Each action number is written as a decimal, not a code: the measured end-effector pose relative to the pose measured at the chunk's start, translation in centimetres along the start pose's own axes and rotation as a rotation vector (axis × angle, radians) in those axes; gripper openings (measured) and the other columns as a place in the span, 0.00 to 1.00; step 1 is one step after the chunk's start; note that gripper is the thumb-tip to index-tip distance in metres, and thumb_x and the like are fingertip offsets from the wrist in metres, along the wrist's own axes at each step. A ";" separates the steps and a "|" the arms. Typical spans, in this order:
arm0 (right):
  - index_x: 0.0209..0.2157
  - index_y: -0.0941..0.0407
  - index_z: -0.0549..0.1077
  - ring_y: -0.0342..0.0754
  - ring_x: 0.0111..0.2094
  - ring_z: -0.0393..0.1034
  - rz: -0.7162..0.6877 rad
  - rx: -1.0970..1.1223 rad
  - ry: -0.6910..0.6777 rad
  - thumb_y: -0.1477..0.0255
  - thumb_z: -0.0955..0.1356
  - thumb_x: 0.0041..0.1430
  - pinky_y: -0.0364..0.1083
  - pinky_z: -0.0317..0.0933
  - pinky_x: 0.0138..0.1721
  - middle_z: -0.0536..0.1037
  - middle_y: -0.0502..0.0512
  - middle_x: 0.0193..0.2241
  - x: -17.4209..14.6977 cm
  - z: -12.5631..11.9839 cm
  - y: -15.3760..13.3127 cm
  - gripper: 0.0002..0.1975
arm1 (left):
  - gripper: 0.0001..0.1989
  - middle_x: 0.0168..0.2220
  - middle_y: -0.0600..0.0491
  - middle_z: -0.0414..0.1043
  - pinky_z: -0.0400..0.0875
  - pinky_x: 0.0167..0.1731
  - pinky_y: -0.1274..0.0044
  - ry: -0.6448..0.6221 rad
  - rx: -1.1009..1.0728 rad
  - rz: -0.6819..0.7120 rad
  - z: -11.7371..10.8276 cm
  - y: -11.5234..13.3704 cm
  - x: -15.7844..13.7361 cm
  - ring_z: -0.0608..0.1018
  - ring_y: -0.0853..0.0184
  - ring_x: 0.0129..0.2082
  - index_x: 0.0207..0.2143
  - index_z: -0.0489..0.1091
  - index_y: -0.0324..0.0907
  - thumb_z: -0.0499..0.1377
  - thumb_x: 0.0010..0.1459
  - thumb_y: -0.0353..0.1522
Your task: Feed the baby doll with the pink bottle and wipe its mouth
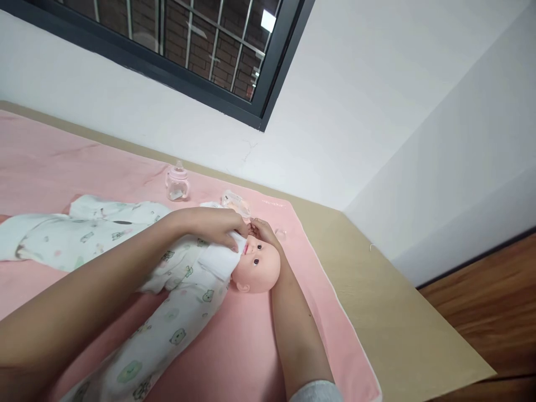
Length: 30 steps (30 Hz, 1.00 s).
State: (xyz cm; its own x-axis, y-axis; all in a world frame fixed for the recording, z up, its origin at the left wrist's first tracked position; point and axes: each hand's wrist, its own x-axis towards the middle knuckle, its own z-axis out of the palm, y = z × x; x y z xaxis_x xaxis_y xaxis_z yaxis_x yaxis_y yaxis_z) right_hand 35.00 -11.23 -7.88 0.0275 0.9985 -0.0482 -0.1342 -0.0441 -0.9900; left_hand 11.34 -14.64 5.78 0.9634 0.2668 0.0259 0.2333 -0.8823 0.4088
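Observation:
A baby doll (260,269) lies on its back on a pink mat (234,346), its head toward the right. It wears a white suit (178,329) printed with small green animals. Across its neck and chin lies a white bib (221,259). My left hand (220,226) reaches over the chest with thumb and fingers closed on the bib's upper edge by the chin. Beyond the cheek, my right hand (263,230) comes around the head with bent fingertips pinched close to my left fingers. What those right fingertips hold is too small to tell.
A baby bottle (177,183) with a pink collar and handles stands behind the doll. A clear plastic packet (235,202) and a small transparent item (280,233) lie beyond my hands. The tan tabletop (355,279) shows past the mat, below a white wall and a barred window.

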 end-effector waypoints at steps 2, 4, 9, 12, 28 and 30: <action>0.20 0.54 0.65 0.43 0.26 0.64 0.006 -0.007 0.001 0.61 0.74 0.45 0.44 0.57 0.31 0.71 0.50 0.22 0.0 -0.1 0.0 0.17 | 0.04 0.31 0.55 0.73 0.59 0.30 0.79 0.021 0.008 -0.007 0.0 -0.1 -0.1 0.72 0.67 0.32 0.32 0.72 0.41 0.58 0.57 0.32; 0.19 0.54 0.65 0.42 0.25 0.63 0.010 -0.023 0.002 0.60 0.74 0.45 0.44 0.56 0.30 0.70 0.49 0.21 0.1 -0.1 0.1 0.18 | 0.05 0.32 0.55 0.74 0.59 0.31 0.79 0.035 0.024 -0.031 0.0 -0.1 -0.1 0.73 0.66 0.33 0.34 0.73 0.42 0.58 0.57 0.31; 0.18 0.54 0.62 0.40 0.22 0.58 -0.006 -0.039 0.014 0.61 0.74 0.45 0.44 0.53 0.28 0.65 0.46 0.18 0.1 0.0 0.1 0.20 | 0.05 0.33 0.54 0.75 0.59 0.31 0.79 0.047 0.058 -0.036 0.0 -0.2 0.1 0.73 0.66 0.33 0.34 0.73 0.42 0.57 0.57 0.29; 0.18 0.54 0.63 0.41 0.22 0.59 0.000 -0.018 0.011 0.62 0.74 0.45 0.44 0.53 0.28 0.66 0.46 0.18 0.1 0.1 0.2 0.18 | 0.06 0.33 0.54 0.75 0.59 0.29 0.78 0.091 0.093 -0.019 0.1 -0.4 0.4 0.73 0.66 0.32 0.33 0.73 0.41 0.56 0.57 0.27; 0.21 0.54 0.66 0.44 0.27 0.64 -0.016 -0.057 -0.006 0.59 0.73 0.46 0.45 0.58 0.30 0.70 0.48 0.22 -1.2 0.8 -0.7 0.17 | 0.09 0.37 0.52 0.76 0.62 0.35 0.78 0.272 0.049 0.042 0.4 -1.0 1.0 0.75 0.65 0.36 0.37 0.75 0.40 0.55 0.59 0.28; 0.21 0.54 0.66 0.44 0.27 0.64 -0.032 -0.089 -0.004 0.60 0.73 0.47 0.45 0.58 0.31 0.71 0.49 0.23 -1.6 1.0 -1.1 0.16 | 0.09 0.40 0.52 0.77 0.63 0.38 0.78 0.270 -0.018 0.063 0.2 -0.8 0.6 0.75 0.65 0.39 0.41 0.75 0.40 0.57 0.60 0.31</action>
State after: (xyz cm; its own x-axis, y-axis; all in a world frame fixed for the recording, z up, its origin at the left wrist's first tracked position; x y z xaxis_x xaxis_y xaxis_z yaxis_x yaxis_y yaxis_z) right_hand 34.10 -12.71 -6.53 0.0260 0.9995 -0.0161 -0.0452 -0.0149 -0.9989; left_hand 11.75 -13.84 5.28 0.9053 0.3079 0.2927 0.1698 -0.8938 0.4150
